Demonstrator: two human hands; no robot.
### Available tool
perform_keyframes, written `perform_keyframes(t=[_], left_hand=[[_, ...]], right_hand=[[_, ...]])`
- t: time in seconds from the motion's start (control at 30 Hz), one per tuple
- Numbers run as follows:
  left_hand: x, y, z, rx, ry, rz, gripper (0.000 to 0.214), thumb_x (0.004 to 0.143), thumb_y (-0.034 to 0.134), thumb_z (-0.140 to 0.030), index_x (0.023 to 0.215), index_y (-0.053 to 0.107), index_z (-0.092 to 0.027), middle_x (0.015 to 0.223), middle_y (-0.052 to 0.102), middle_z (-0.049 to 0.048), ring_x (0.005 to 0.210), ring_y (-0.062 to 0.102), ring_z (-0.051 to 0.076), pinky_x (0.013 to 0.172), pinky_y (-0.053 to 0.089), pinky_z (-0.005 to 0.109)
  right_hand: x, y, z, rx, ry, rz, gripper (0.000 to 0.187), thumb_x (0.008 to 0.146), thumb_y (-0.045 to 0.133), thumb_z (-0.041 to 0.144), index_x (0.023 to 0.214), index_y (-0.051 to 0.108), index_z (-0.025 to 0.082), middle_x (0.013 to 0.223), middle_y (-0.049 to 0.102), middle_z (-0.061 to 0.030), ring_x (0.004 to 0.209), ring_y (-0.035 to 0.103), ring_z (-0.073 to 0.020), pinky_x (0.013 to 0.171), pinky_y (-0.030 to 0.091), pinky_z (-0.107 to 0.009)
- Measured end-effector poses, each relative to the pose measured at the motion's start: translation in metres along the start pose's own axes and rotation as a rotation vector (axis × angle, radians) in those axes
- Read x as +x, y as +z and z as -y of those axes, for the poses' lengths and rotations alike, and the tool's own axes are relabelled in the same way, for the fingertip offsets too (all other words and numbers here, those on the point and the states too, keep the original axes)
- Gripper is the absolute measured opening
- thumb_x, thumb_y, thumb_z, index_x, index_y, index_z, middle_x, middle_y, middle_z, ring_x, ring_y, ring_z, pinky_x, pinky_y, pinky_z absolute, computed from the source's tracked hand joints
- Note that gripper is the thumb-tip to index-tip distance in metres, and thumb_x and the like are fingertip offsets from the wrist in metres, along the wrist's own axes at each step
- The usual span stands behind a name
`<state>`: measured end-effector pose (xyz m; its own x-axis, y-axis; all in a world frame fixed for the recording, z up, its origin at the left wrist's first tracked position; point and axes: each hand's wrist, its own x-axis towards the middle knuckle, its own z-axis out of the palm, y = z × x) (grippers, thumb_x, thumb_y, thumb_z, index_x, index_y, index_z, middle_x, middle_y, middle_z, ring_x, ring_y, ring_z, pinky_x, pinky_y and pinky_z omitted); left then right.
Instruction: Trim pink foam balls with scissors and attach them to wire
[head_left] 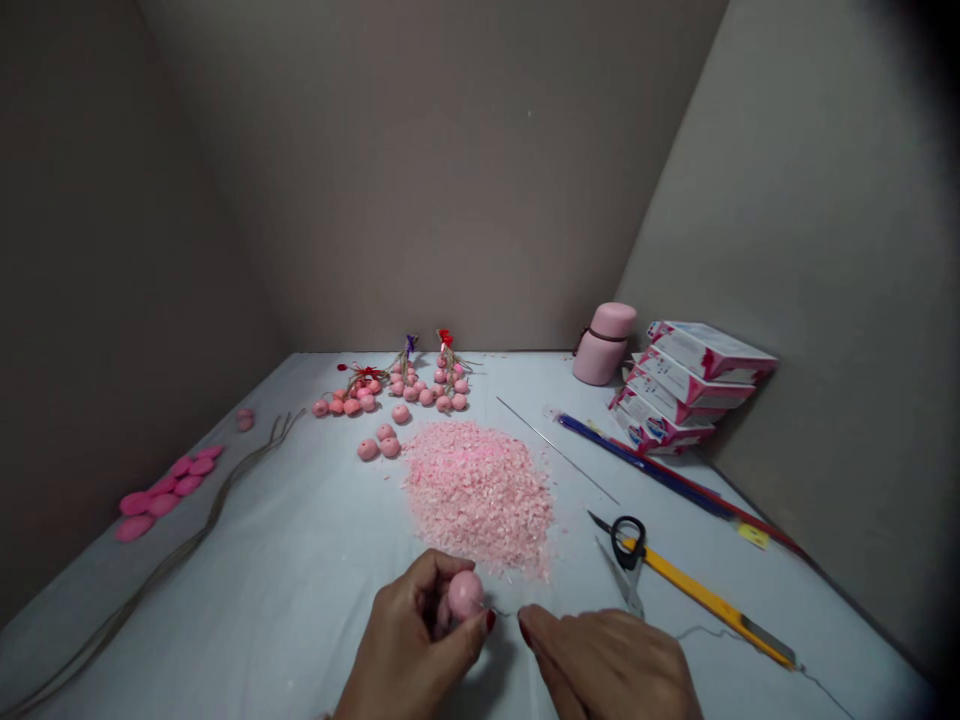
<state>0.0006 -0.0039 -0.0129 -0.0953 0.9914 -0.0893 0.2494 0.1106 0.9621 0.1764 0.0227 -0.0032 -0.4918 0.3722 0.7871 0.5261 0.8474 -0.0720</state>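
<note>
My left hand (416, 635) is closed around a small pink ball (466, 592) at the near edge of the table. My right hand (607, 660) is just to its right, fingers pinched on a thin wire (506, 612) that runs to the ball. Right behind both hands lies a heap of pink shavings (480, 490).
Several loose pink balls (379, 443) and tied bunches of balls (405, 385) lie at the back. Flat pink pieces (169, 490) and long stems (172, 560) are left. Scissors (626, 555), a yellow cutter (712, 602), rods (660, 470), stacked boxes (686, 385) and a pink flask (604, 343) sit right.
</note>
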Motion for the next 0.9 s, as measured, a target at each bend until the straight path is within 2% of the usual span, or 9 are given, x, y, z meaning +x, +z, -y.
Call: perform_keyframes(t=[0.2,0.43,0.67,0.8,0.9], left_hand=[[-0.002,-0.001,-0.006,0.067,0.031,-0.014,0.012,0.068,0.06,-0.026,0.076,0.057,-0.018,0.061,0.043,-0.0049,0.057,0.037,0.012,0.053,0.03,0.023],[-0.003,-0.003,-0.012,0.146,0.091,-0.087,0.006,0.067,0.059,-0.021,0.072,0.055,-0.02,0.059,0.042,-0.0056,0.054,0.037,0.012,0.052,0.03,0.023],[-0.005,-0.003,-0.015,0.199,0.108,-0.091,0.005,0.068,0.057,-0.022,0.072,0.054,-0.02,0.059,0.043,-0.0058,0.054,0.037,0.011,0.052,0.03,0.023],[-0.003,-0.002,-0.011,0.174,0.072,-0.067,0.005,0.068,0.055,-0.021,0.072,0.053,-0.02,0.059,0.041,-0.0063,0.054,0.037,0.011,0.052,0.029,0.023],[0.0,-0.002,-0.005,0.138,0.028,-0.03,0.007,0.068,0.055,-0.023,0.072,0.052,-0.019,0.06,0.041,-0.0057,0.055,0.035,0.011,0.053,0.029,0.024]], right_hand=[[0.009,-0.005,0.002,-0.041,-0.018,0.005,0.024,0.087,0.043,0.007,0.077,0.063,0.014,0.039,0.053,0.0055,0.031,0.048,-0.0083,0.037,0.032,-0.026],[0.011,-0.009,0.001,-0.071,-0.083,0.06,0.027,0.085,0.041,0.003,0.076,0.064,0.012,0.039,0.053,0.0047,0.031,0.049,-0.0085,0.036,0.032,-0.026],[0.013,-0.009,0.001,-0.111,-0.093,0.034,0.026,0.086,0.04,0.004,0.075,0.063,0.013,0.038,0.051,0.0059,0.029,0.046,-0.0078,0.036,0.031,-0.025],[0.014,-0.007,0.002,-0.093,-0.08,-0.023,0.023,0.085,0.043,0.003,0.076,0.062,0.012,0.038,0.05,0.0064,0.029,0.046,-0.0074,0.037,0.03,-0.025],[0.011,-0.007,0.003,-0.091,-0.078,-0.01,0.022,0.085,0.043,0.003,0.078,0.061,0.013,0.039,0.051,0.0064,0.03,0.046,-0.0076,0.037,0.029,-0.026]])
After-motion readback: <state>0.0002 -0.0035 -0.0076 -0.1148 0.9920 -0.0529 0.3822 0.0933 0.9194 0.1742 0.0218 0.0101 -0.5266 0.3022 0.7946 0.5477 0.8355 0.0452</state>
